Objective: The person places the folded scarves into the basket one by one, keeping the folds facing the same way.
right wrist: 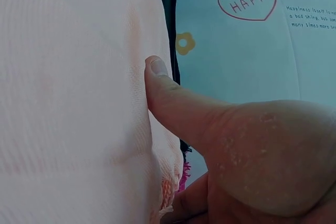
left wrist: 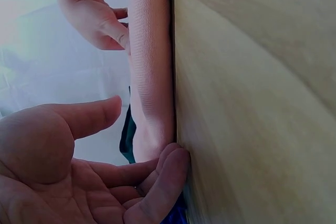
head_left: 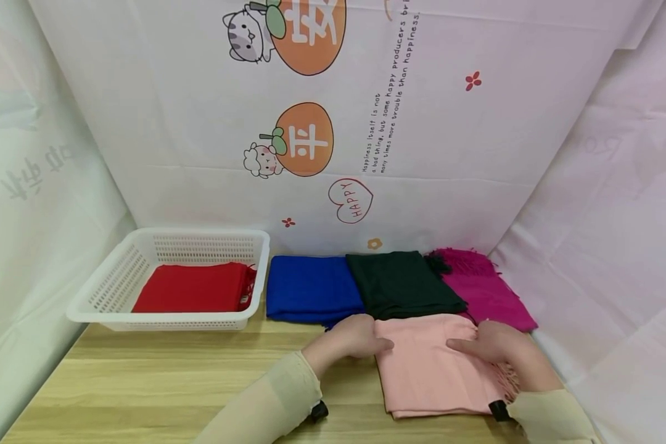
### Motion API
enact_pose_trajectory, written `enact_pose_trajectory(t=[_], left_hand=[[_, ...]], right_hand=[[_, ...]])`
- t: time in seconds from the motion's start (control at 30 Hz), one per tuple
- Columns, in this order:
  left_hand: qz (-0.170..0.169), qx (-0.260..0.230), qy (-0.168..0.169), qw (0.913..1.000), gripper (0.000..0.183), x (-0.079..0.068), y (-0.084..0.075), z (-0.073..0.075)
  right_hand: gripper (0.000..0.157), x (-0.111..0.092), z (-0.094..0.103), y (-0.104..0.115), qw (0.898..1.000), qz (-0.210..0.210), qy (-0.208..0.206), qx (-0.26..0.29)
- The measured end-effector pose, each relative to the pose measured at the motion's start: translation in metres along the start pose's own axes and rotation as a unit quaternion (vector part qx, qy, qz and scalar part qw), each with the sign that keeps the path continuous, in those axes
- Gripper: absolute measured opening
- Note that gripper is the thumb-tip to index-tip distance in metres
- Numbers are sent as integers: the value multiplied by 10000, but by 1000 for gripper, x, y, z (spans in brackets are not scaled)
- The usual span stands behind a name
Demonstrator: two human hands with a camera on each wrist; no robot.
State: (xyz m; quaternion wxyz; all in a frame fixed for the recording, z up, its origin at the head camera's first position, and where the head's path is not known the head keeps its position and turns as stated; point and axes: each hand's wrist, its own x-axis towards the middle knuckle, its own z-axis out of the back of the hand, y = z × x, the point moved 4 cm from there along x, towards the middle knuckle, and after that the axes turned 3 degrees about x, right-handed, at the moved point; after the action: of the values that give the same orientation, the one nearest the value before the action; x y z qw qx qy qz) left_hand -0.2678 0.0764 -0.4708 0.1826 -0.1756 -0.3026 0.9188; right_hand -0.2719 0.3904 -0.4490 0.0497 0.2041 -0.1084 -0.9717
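A folded pink scarf (head_left: 433, 376) with a fringe on its right side lies on the wooden table, between both hands. At its left far corner is the left hand (head_left: 357, 336). In the left wrist view that hand's fingertips (left wrist: 170, 166) touch the scarf's edge low against the tabletop, while its thumb stands apart from the cloth. The right hand (head_left: 491, 342) holds the far right corner near the fringe. Its thumb (right wrist: 163, 82) lies on the pink cloth in the right wrist view, and its other fingers go partly out of sight behind the edge.
Behind the pink scarf lie a folded blue scarf (head_left: 313, 290), a dark green one (head_left: 405, 287) and a magenta one (head_left: 491, 296). At the left, a white plastic basket (head_left: 172, 319) contains a folded red scarf (head_left: 191, 288). Printed white sheeting (head_left: 422, 203) rises behind and beside the table.
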Motion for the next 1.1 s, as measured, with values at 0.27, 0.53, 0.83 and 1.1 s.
enact_pose_trajectory(t=[0.27, 0.53, 0.83, 1.1], left_hand=[[25, -57, 38, 10000, 48, 2, 0, -2], [-30, -436, 5, 9990, 50, 2, 2, -3], [-105, -956, 41, 9954, 49, 3, 6, -4], [-205, -1656, -16, 9860, 42, 2, 5, -6]], right_hand=[[100, 4, -1, 1, 9999, 85, 2, 73], [99, 10, -5, -1, 9996, 125, 9, 268], [108, 13, -5, -6, 9936, 185, -255, 1088], [110, 14, -5, -11, 9895, 193, -253, 1408]])
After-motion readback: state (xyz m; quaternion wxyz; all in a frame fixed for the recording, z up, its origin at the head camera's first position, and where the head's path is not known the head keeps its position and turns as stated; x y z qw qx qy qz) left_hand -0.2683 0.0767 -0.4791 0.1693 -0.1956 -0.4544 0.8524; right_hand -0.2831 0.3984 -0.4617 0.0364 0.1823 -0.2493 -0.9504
